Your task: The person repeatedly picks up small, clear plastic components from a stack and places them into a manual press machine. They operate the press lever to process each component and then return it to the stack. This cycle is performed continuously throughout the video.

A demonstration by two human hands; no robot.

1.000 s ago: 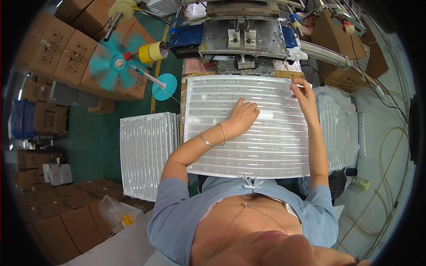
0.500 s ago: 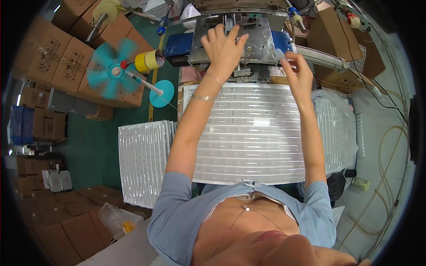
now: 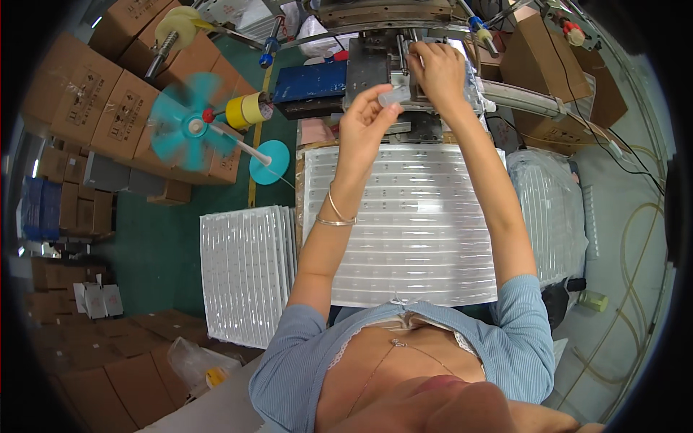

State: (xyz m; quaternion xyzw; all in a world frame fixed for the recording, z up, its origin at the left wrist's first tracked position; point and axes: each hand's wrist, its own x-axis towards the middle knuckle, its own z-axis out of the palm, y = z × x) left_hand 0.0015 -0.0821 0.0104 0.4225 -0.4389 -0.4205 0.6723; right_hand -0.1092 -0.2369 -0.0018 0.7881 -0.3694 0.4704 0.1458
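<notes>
My left hand (image 3: 364, 119) pinches a small translucent plastic piece (image 3: 394, 96) between thumb and fingers, just in front of the metal fixture plate (image 3: 368, 72). My right hand (image 3: 440, 76) reaches onto the right part of that plate, its fingers bent and drawn together beside the metal rods (image 3: 403, 52). Whatever its fingertips grip is hidden. Below both hands lies a wide sheet of clear plastic-covered white strips (image 3: 404, 216), in front of my body.
A blue block (image 3: 310, 81) sits left of the plate. Further left are a turquoise fan (image 3: 191, 126), yellow tape rolls (image 3: 245, 110) and stacked cartons (image 3: 86, 86). More striped sheets (image 3: 245, 274) stand at left; a wrapped stack (image 3: 545, 216) lies at right, near an open carton (image 3: 541, 61).
The fixture plate has shifted right, baring more of the left blue block. My left hand has drawn back and now holds a translucent piece; my right hand has moved left onto the plate.
</notes>
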